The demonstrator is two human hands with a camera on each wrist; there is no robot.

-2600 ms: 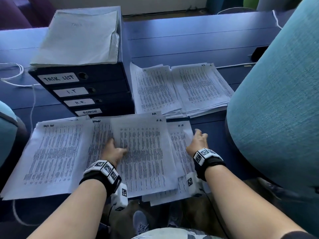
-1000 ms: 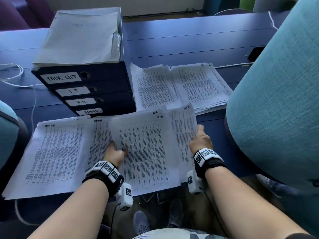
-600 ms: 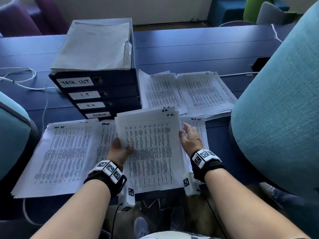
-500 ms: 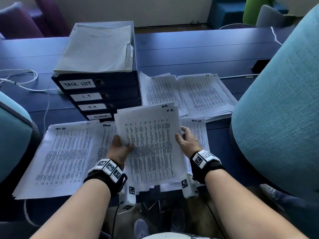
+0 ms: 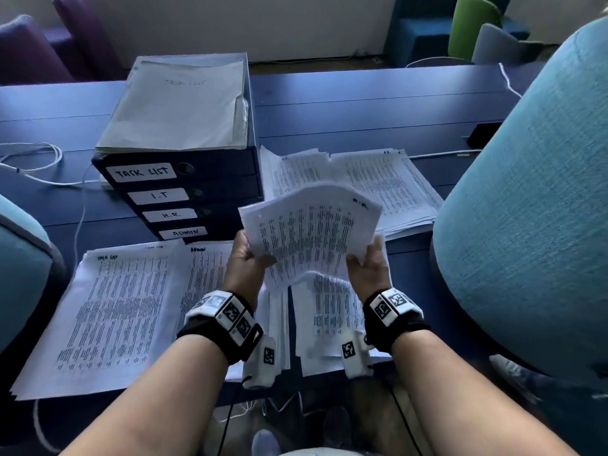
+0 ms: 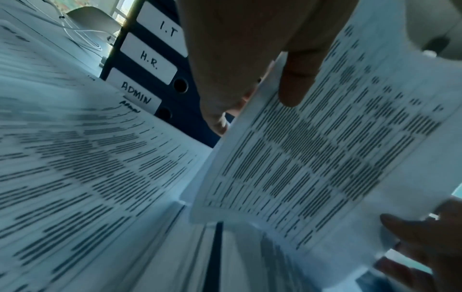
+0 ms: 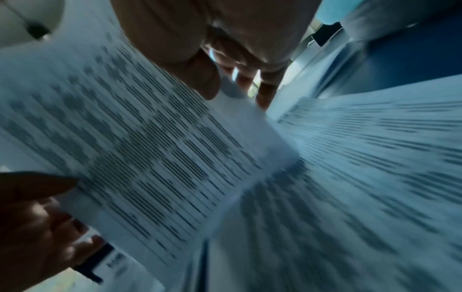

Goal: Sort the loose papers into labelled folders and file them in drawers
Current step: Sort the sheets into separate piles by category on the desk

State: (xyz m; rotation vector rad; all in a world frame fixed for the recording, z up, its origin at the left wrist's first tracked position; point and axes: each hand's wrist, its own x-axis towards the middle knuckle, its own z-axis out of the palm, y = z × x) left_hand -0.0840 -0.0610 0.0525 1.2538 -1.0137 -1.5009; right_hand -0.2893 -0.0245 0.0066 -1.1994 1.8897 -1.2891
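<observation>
Both hands have a grip on the H.R. sheaf [image 5: 312, 232], left hand [image 5: 245, 268] pinching its left edge and right hand [image 5: 370, 269] its lower right corner, lifted clear of the tabletop [image 5: 362, 103] just in front of the drawer unit [image 5: 184, 192]. It looks light but floppy, already bowing in the middle, and loose sheets like that will probably fan or slide apart, so I'd hold both side edges and square it up before it goes anywhere. The tabletop's dark blue with more paper piles [image 5: 108, 311] spread around, a teal chair [image 5: 526, 205] crowding the right, and purple and green seats at the back.
</observation>
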